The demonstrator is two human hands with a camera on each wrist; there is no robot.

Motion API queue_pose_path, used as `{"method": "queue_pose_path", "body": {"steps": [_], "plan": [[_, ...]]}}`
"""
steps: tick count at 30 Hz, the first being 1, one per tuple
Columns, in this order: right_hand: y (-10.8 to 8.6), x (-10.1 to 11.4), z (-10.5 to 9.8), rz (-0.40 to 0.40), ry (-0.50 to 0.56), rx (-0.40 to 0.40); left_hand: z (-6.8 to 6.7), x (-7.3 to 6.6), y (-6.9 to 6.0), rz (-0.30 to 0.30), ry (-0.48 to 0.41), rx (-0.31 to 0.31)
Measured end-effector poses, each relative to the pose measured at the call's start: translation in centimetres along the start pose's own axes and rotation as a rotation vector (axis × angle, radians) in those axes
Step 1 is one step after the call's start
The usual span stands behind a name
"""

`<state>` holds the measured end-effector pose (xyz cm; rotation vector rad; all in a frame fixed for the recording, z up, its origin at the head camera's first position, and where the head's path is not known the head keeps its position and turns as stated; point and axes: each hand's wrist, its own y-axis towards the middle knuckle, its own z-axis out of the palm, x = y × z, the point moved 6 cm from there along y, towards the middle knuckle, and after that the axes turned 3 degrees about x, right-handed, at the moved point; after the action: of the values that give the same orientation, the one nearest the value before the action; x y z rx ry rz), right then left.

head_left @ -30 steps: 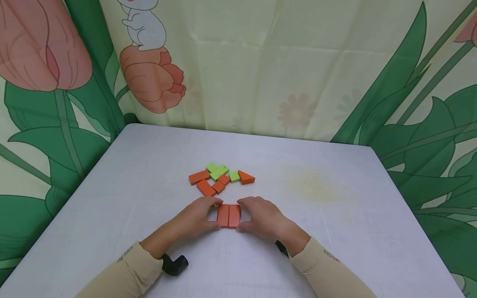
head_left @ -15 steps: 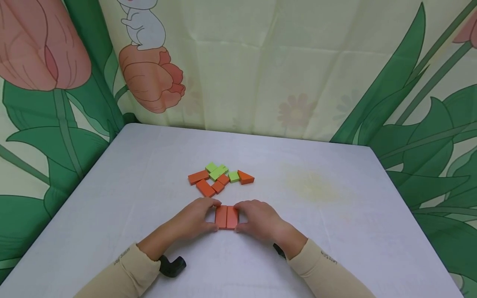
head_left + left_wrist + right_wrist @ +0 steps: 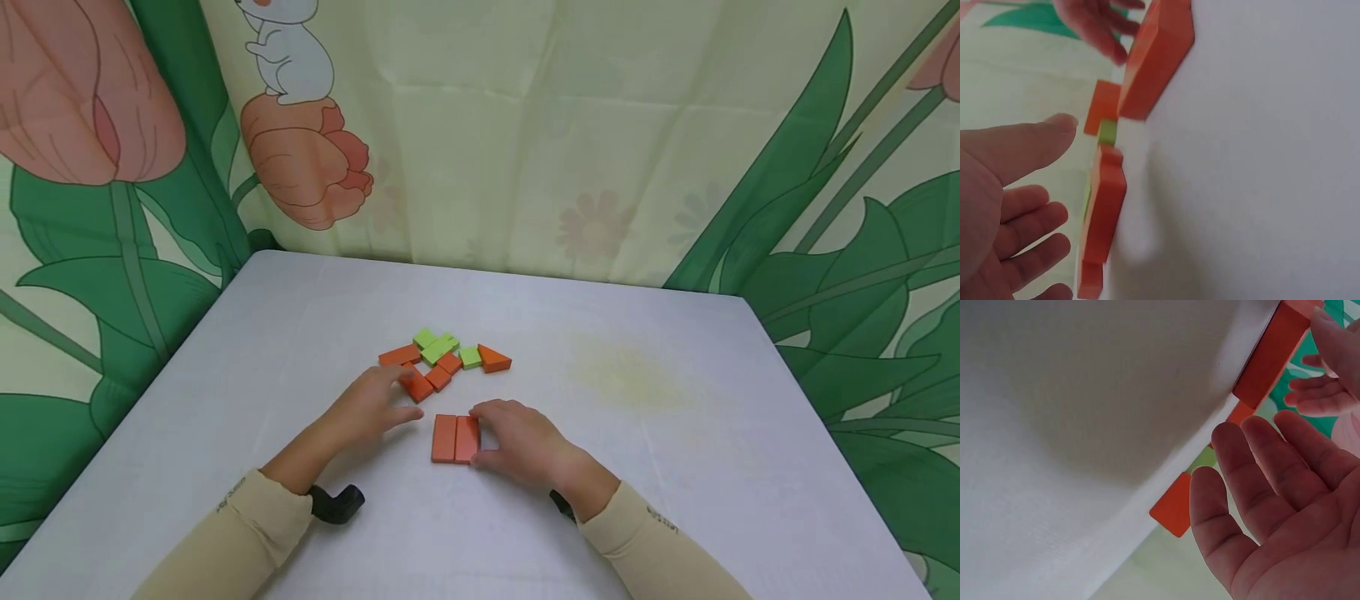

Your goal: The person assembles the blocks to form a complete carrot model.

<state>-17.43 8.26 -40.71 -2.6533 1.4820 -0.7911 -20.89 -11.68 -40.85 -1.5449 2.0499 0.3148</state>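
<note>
Two flat orange rectangular blocks lie side by side in the head view, the left block [image 3: 444,438] against the right block [image 3: 467,439]. My right hand [image 3: 521,442] stays at the right block's outer side, thumb and forefinger by its near and far corners, fingers loosely bent. Firm contact there cannot be made out. My left hand [image 3: 363,408] reaches toward an orange block [image 3: 417,385] in the group behind; its fingertips overlap that block in the head view. In the left wrist view the left thumb [image 3: 1041,147] and fingers are spread, with nothing between them.
Behind the pair lie another orange block [image 3: 400,355], two small orange blocks [image 3: 439,378], several green blocks [image 3: 440,347] and an orange triangular block [image 3: 494,358]. They rest on a white-covered table [image 3: 675,500] before a printed curtain [image 3: 480,167].
My left hand has left the pair of blocks and moved left and away from me to the group behind. My right hand has stayed beside the pair, which is still together.
</note>
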Motion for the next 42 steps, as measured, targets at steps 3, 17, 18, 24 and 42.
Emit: {"method": "queue_pose_path", "body": {"steps": [3,17,18,24,42], "plan": [[0.0,-0.2,-0.1,0.01,0.01,-0.003,-0.5,0.7,0.8,-0.034,-0.004,-0.025],[0.2,-0.1,0.1,-0.015,0.02,-0.016,-0.1,1.2,2.6,-0.092,0.044,-0.102],[0.2,-0.1,0.2,-0.013,0.022,-0.015,-0.1,1.2,2.6,-0.096,0.048,-0.105],[0.2,-0.2,0.2,0.012,0.044,-0.008,-0.1,1.1,2.8,-0.116,0.066,-0.102],[0.4,-0.1,0.1,0.059,0.051,0.016,0.0,1.6,0.9,-0.022,0.045,0.049]]}}
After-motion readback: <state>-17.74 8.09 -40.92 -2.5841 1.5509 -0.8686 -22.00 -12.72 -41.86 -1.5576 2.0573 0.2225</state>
